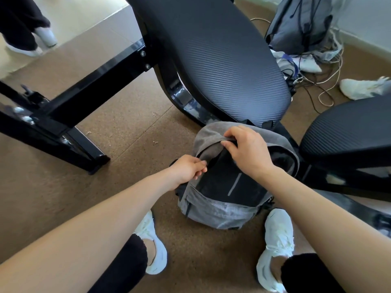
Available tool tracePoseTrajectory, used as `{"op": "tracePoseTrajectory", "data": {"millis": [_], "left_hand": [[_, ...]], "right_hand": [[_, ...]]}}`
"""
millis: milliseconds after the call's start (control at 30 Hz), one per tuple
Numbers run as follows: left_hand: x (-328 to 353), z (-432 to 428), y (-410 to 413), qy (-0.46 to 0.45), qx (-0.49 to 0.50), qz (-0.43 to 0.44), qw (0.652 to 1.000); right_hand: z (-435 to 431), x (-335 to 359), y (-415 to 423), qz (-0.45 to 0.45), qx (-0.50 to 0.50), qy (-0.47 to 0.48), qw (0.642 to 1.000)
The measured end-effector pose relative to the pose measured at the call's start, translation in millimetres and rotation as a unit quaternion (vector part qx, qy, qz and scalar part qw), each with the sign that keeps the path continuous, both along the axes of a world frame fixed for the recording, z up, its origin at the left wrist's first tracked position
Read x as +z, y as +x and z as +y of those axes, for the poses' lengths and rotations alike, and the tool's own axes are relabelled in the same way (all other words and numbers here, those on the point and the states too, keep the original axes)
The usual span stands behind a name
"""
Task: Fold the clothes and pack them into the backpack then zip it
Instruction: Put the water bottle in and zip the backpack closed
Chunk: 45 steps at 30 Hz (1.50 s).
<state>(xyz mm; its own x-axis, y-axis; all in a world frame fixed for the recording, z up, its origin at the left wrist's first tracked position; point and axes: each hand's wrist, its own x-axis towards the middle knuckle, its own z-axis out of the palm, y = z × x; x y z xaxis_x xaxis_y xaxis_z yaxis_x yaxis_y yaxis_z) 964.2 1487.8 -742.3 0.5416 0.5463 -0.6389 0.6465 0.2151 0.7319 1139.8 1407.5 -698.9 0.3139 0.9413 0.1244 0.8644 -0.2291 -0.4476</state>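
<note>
Head view: both hands' grip hides the backpack (220,206) opening.

Soft, even daylight lit the scene; glare shone on the black frame (118,66). Wide-angle bending curved the edges, and the far corners looked slightly blurred.

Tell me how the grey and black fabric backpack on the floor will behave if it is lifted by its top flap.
The grey and black fabric backpack would probably sag, since its top already folds under the right hand. Its rounded lower body suggests filling, so some weight. The left hand pinches its edge easily, so the cloth likely grips well.
</note>
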Motion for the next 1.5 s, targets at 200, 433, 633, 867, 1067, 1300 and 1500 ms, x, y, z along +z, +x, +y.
{"op": "tracePoseTrajectory", "data": {"millis": [200,433,633,867,1067,1300,1500], "left_hand": [[34.6,-0.5,9.9,0.015,0.050,-0.113,0.992],[56.4,5.5,19.8,0.071,0.056,-0.144,0.985],[58.1,11.1,25.9,0.069,0.073,-0.079,0.992],[54.4,7.6,41.2,0.114,0.089,0.030,0.989],[46.8,3.8,50.2,0.100,0.164,0.033,0.981],[42.0,8.1,48.2,-0.157,0.210,0.031,0.964],[36.7,7.7,54.2,-0.144,0.256,-0.078,0.953]], "right_hand": [[2.1,-0.3,-0.4,0.036,0.010,-0.002,0.999],[-0.1,5.8,5.0,0.112,0.015,-0.011,0.993],[-4.0,6.2,22.2,0.039,-0.080,-0.106,0.990],[-2.4,11.6,25.6,0.081,-0.059,-0.083,0.992],[-3.3,13.2,30.9,0.093,-0.048,-0.081,0.991],[-4.5,16.5,34.2,0.097,-0.047,-0.077,0.991],[-5.0,9.6,31.5,0.125,-0.053,-0.039,0.990]]}}
